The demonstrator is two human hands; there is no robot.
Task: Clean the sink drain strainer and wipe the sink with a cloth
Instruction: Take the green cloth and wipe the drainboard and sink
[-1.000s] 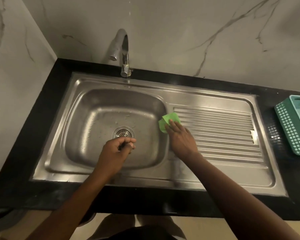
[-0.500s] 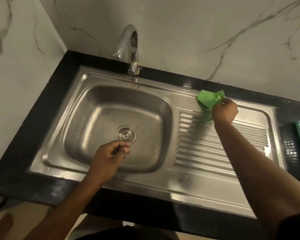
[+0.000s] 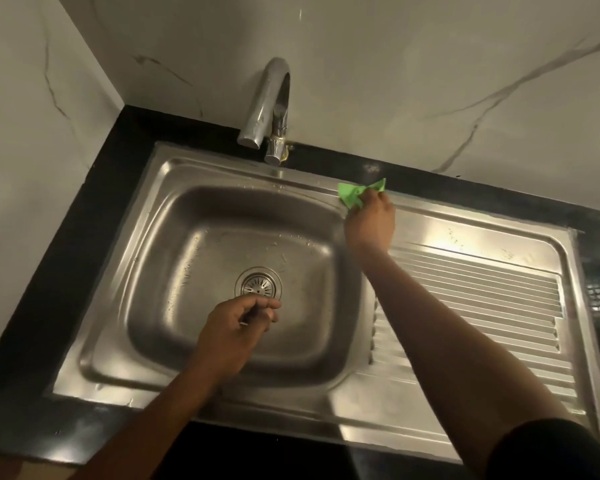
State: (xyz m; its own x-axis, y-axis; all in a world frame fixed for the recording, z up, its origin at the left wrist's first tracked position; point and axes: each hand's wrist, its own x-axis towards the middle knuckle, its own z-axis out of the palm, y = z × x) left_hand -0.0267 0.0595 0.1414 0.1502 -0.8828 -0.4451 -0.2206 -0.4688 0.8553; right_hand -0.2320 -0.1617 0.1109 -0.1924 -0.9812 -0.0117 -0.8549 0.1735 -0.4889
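Steel rim of the sink [image 3: 222, 407] lies nearest me, set into a black counter [image 3: 94, 188], and both my bare forearms reach out over it. My left hand [image 3: 236, 327] hangs above the front of the basin, fingers [image 3: 262, 304] curled in and pinched close together. A small pale, thin bit shows between them at the thumb side, but I cannot tell what it is or whether I truly have hold of it. Just beyond those fingertips, in the floor of the basin, sits the round drain strainer [image 3: 258, 285], seated in its hole, uncovered, with my hand near it but not touching. Scattered droplets and pale flecks cling to the basin floor and back wall around it; otherwise the basin holds nothing I can make out.

To the right, my right arm crosses the ribbed drainboard [image 3: 482, 306]. My right hand [image 3: 369, 223] is closed around a bunched green cloth [image 3: 352, 194], whose crumpled ends stick out past my knuckles. The cloth presses on the sink's back ledge, at the corner where basin and drainboard meet.

Farther back, the curved chrome tap [image 3: 269, 105] stands behind the basin, its spout pointing down over the back rim. Behind it rises a white marble-veined wall [image 3: 395, 81].
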